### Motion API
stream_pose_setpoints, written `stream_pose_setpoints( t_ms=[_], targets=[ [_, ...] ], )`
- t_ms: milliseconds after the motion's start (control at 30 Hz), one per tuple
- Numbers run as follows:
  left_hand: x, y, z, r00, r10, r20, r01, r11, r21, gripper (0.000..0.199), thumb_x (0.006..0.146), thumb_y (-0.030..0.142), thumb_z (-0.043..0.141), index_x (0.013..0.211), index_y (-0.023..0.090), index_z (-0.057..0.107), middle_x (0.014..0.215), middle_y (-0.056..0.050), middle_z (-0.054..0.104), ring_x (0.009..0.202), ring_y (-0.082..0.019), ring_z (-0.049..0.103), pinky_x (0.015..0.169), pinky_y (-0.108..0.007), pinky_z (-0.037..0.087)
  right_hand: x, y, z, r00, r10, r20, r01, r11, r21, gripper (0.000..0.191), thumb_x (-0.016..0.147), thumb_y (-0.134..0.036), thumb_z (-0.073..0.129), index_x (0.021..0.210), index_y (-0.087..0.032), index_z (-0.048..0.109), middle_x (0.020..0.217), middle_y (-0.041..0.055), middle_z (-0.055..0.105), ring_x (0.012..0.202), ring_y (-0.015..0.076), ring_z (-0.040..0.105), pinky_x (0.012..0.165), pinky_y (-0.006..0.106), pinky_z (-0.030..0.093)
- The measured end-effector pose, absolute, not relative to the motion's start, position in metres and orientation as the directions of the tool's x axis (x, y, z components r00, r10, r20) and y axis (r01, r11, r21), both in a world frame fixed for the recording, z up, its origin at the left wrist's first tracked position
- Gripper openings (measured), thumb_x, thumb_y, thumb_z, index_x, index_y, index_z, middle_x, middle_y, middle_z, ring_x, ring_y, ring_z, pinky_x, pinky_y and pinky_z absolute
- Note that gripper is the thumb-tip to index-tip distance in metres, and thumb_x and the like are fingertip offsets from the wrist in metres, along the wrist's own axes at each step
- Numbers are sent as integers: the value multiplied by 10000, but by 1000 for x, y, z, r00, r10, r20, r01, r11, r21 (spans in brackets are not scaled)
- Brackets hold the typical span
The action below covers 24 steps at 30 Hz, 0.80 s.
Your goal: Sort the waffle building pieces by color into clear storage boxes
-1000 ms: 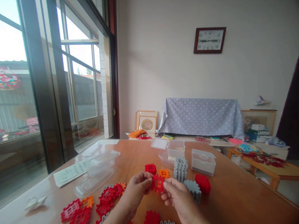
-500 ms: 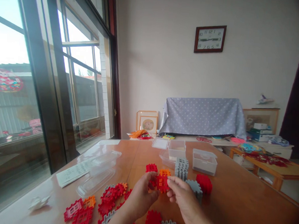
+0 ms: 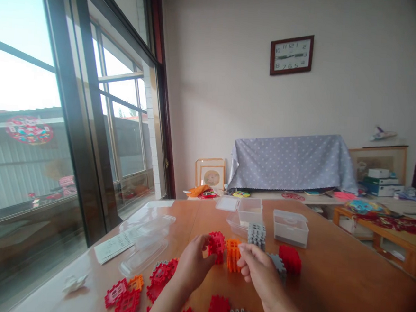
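Red square that partly hid the orange stack (image 3: 233,256) half a second ago has cleared its front. Head view: left hand (image 3: 194,260) has thumb and fingers apart at the left side of the red stack (image 3: 217,248), whether pressing it I can't tell; right hand (image 3: 258,270) has its fingertips bunched at the orange stack's right edge, pinch unclear. Both stacks stand near each other on the brown table (image 3: 330,283), gray stack (image 3: 257,236) behind.

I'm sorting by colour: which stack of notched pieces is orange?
The orange stack, between the left hand and right hand, just right of a red stack; the other stacks are red or grey.
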<state>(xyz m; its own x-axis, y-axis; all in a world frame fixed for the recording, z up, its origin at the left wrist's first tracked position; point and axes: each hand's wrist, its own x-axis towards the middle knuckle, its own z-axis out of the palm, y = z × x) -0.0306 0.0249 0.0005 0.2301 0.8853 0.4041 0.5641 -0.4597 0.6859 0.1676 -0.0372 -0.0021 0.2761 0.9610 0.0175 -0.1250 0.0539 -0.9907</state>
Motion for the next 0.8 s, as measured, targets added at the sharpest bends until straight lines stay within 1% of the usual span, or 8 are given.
stream_pose_setpoints(
  t_ms=[67,167,300,467,667,733,800],
  targets=[
    [-36,33,7,189,902,387,618,-416,667,401,759,248,676,1159,216,661,1118,-82,707,970,-234,632,841,-304,444,168,-36,-3,279,960,33,-123,69,-990,432,758,-583,674,933,-188,688,671,-4,648,536,118,537,485,229,370],
    [-43,49,15,136,918,373,688,-358,631,406,767,282,675,1164,200,655,1108,-88,707,999,-241,631,842,-300,435,169,-36,-3,283,958,45,-129,84,-988,430,753,-585,674,921,-189,686,649,-8,637,523,119,528,474,229,355],
    [-45,68,14,109,933,343,740,-307,598,394,730,303,705,1104,183,677,1082,-94,715,1008,-262,632,841,-312,431,169,-38,0,281,958,52,-135,93,-987,420,738,-580,682,908,-195,685,636,-10,632,519,123,523,471,232,344],
    [-38,83,6,145,939,312,776,-303,553,393,704,267,714,1088,182,692,1085,-106,723,1000,-273,641,838,-315,437,169,-39,2,275,959,73,-128,112,-985,424,738,-596,673,882,-198,683,613,-19,611,502,115,502,465,226,325],
    [-27,95,3,197,939,281,785,-323,529,384,699,237,707,1080,191,699,1098,-107,733,1005,-282,656,834,-319,451,171,-37,2,286,954,89,-120,128,-985,444,733,-608,677,882,-190,688,605,-14,615,507,119,506,472,230,344],
    [-24,98,3,200,942,270,789,-318,525,409,698,255,717,1100,185,699,1124,-120,732,1027,-295,659,854,-332,456,172,-37,2,294,951,92,-115,131,-985,451,740,-613,669,897,-192,693,607,-12,619,508,123,510,472,234,345],
    [-24,98,4,194,945,263,794,-309,524,468,706,273,720,1161,170,685,1188,-147,716,1077,-309,651,888,-344,456,173,-37,3,307,946,101,-114,142,-983,453,746,-613,662,914,-193,698,609,-11,620,512,127,519,476,238,352]
  ],
)
